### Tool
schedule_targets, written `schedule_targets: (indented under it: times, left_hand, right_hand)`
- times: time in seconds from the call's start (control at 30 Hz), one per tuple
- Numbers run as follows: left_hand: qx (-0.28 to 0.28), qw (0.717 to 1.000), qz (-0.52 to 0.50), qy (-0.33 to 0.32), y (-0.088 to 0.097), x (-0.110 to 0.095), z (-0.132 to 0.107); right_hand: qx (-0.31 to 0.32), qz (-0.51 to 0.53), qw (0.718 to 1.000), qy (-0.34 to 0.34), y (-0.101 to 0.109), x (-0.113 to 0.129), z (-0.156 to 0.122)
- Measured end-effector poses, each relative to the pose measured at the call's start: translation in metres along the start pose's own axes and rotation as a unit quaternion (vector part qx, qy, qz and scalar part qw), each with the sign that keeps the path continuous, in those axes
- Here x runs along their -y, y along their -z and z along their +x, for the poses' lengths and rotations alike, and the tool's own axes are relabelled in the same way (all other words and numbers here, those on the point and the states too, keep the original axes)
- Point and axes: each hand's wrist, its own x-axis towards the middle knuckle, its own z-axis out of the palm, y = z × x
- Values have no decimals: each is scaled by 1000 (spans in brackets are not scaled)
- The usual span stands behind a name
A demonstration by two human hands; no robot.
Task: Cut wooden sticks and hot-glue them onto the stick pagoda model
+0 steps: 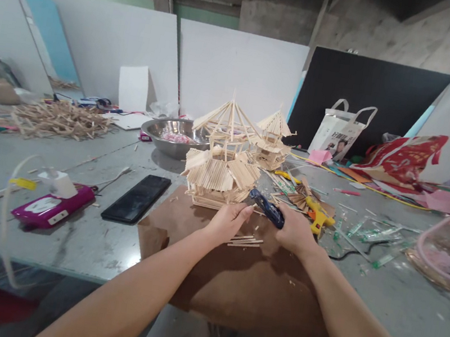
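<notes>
In the middle of the table stands a pavilion model (219, 173) built of thin wooden sticks, with a slatted lower roof and an open-ribbed upper one. My left hand (228, 221) is closed in front of it, thumb and fingers pinching what looks like a short wooden stick (254, 205). Wrapped in my right hand (293, 228) is a dark blue hand tool (268, 206) resembling cutters, its tip beside my left fingertips. Several loose sticks (245, 242) lie just below my hands on a brown board (248, 292). The tool's jaws are too small to make out.
A smaller stick pavilion (272, 142) and a metal bowl (176, 141) stand behind. Right of my hands lies a yellow glue gun (320, 215) among scraps. To the left are a black phone (137, 198), a purple power strip (52, 206) and a stick pile (62, 120).
</notes>
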Motion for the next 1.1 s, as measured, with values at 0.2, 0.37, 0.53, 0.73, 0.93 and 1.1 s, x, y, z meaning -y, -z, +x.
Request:
schedule_targets:
  times: [0.2,0.37,0.53,0.73,0.93,1.1]
  left_hand:
    - [-1,1000,-6,11,0,-1,0]
    - [2,1000,-6,26,0,-1,1]
    - [6,999,-7,33,-1,1,3]
    - [2,999,-1,44,-2,2,4]
    - [14,999,14,37,-3,3,3]
    - [9,999,34,33,-2,4,0]
  right_hand:
    - [13,-7,1000,-17,0,2,0]
    - [23,-14,999,-34,0,3,1]
    - [32,-19,998,-48,-1,4,2]
    - [20,-43,997,-54,-6,1,2]
    - [-18,-64,993,-102,-9,-5,5]
    - [-26,-71,987,-142,-8,-11,7]
